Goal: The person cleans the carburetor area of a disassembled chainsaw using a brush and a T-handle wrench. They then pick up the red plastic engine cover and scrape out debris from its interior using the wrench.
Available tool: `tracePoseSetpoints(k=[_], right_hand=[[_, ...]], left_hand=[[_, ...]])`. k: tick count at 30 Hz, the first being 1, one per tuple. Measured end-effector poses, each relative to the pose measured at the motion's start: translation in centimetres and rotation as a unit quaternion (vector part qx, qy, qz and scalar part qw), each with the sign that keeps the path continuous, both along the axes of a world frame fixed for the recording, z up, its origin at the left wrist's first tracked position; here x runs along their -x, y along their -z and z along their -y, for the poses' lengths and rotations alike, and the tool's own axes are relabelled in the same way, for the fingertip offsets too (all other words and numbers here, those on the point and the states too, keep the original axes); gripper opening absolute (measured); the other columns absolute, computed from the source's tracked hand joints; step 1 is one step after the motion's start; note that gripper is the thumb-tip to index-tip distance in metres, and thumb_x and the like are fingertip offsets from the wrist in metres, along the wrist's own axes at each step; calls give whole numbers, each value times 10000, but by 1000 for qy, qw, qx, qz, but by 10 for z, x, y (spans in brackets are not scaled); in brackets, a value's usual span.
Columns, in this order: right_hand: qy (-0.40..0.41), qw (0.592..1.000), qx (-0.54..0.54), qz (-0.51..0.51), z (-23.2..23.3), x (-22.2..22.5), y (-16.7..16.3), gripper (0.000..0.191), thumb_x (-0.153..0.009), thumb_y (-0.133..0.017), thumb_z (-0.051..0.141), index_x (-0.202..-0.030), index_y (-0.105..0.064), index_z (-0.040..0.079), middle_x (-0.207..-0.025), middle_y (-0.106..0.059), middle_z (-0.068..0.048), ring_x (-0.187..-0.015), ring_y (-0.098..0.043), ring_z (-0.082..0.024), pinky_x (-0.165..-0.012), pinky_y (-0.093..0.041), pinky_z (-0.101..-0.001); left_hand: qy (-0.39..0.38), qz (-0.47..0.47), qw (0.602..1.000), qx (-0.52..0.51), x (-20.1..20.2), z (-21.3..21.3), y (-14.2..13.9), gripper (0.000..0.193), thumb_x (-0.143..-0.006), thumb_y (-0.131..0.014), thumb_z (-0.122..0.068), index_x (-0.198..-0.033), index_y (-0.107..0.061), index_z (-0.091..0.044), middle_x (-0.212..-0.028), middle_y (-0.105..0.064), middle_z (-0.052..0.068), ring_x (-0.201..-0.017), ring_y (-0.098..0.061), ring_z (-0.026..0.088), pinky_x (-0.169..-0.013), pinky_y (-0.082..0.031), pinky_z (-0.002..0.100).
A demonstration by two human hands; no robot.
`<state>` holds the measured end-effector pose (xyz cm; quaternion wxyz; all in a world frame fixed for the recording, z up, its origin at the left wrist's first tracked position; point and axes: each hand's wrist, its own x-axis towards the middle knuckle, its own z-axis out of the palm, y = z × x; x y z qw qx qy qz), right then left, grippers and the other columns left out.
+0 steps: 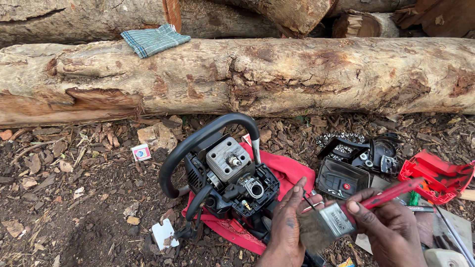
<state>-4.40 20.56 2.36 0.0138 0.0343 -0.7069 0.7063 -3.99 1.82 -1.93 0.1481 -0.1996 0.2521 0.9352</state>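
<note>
The right hand (383,222) grips a paintbrush (346,217) by its red handle, fingers closed around it, the worn bristles pointing left toward the left hand (287,222). The left hand is open, its fingers stretched flat and holding nothing, the palm just beside the bristles and resting near the engine of a stripped chainsaw (227,178). The chainsaw sits on a red cloth (292,170) on ground covered in bark chips, its black handle arching over the exposed cylinder. To the right lie a black cover (339,179), a saw chain (341,141) and a red plastic cover (438,175). A large log (247,74) lies behind, with a checked cloth (154,39) on it.
</note>
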Motion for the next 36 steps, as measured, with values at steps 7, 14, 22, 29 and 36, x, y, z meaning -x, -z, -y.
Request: tracePoseSetpoints(k=[7, 14, 22, 29, 36], right_hand=[[51, 997, 63, 16, -10, 17, 2, 199, -971, -624, 121, -1065, -658, -51, -1067, -771, -264, -881, -750, -284, -707, -639, -441], [192, 976, 13, -99, -19, 15, -18, 145, -1083, -628, 65, -1188, -651, -32, -1137, -693, -233, -972, -713, -258, -881, -618, -433], [38, 995, -30, -91, 24, -28, -3, 152, -937, -662, 60, -1032, -665, -59, -1111, -792, -204, -1028, -740, -254, -866, -613, -402], [1, 996, 83, -40, -2, -19, -3, 181, -958, -627, 89, -1060, -671, -54, -1020, -753, -148, -1006, -745, -298, -694, -617, -420], [163, 977, -86, -107, -20, -2, -22, 170, -1022, -635, 71, -1141, -665, -45, -1028, -748, -143, -926, -728, -233, -837, -643, -383]], left_hand=[[100, -74, 992, 20, -1, 0, -1, 446, -1047, -558, -392, -1386, -669, -124, -1202, -711, 76, -967, -723, 181, -825, -610, 367], [108, -83, 991, -8, -8, -3, 7, 461, -1027, -577, -393, -1414, -617, -145, -1176, -680, 92, -999, -726, 218, -861, -627, 416], [7, -31, 999, -12, -17, -3, 1, 416, -1007, -528, -438, -1312, -683, -201, -1106, -703, 51, -977, -709, 201, -826, -654, 444], [65, -66, 992, -82, -20, 4, -10, 513, -1077, -417, -456, -1325, -563, -32, -1215, -750, 165, -1023, -775, 269, -796, -679, 420], [90, -81, 993, -14, -21, 1, -15, 606, -1062, -410, -502, -1368, -531, 8, -1233, -698, 196, -1060, -747, 341, -848, -658, 464]])
